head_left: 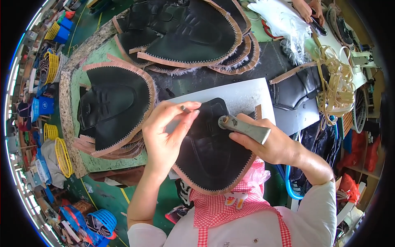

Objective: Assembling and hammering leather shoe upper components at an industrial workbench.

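My left hand (pixel 162 127) is closed in a pinch on a small, short metal rod (pixel 186 109), raised at the left edge of a black leather shoe upper (pixel 214 154). In my right hand (pixel 273 144) is a hammer (pixel 245 127), its grey metal head tilted over the upper's right side; my fingers hide most of its handle. The upper has a tan zigzag-stitched border and lies partly on a white board (pixel 257 94), its rounded end toward me. What the rod's lower end touches, I cannot make out.
Stacked black uppers (pixel 115 103) sit at left, with another pile (pixel 189 33) at the back. A folded upper (pixel 294 86) and tan straps (pixel 335 82) are at right. Another person's hands (pixel 306 9) work at far right. A blue-rimmed basket (pixel 293 189) stands below the table's right side.
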Tool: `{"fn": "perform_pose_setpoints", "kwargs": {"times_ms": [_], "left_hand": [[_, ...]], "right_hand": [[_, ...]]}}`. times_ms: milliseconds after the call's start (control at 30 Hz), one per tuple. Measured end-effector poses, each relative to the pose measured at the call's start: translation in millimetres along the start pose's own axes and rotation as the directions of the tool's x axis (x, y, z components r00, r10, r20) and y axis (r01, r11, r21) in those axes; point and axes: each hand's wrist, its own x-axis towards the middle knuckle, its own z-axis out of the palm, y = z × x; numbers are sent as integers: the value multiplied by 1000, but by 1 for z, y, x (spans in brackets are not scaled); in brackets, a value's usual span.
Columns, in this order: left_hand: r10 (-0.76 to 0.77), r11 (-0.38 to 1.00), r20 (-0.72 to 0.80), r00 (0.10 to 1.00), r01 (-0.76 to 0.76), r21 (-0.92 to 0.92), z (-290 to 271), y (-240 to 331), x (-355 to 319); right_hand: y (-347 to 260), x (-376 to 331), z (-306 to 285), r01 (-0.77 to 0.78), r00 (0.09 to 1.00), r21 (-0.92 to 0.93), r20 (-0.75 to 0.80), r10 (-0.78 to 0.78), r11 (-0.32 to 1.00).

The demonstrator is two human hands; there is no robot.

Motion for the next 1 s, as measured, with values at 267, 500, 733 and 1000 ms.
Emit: {"fn": "perform_pose_setpoints", "kwargs": {"times_ms": [267, 500, 733, 1000], "left_hand": [[-449, 779, 58, 892, 422, -465, 17, -26, -11], [-408, 841, 10, 913, 380, -386, 22, -26, -9], [-97, 988, -75, 992, 105, 115, 27, -20, -17], [-478, 736, 180, 860, 503, -453, 9, -32, -7]], "right_hand": [[1, 5, -5, -59, 998, 138, 42, 53, 989], [0, 6, -22, -117, 992, 77, 56, 112, 990], [-35, 14, -27, 127, 987, -162, -74, -140, 979], [9, 11, 3, -14, 996, -13, -92, 12, 1000]]}}
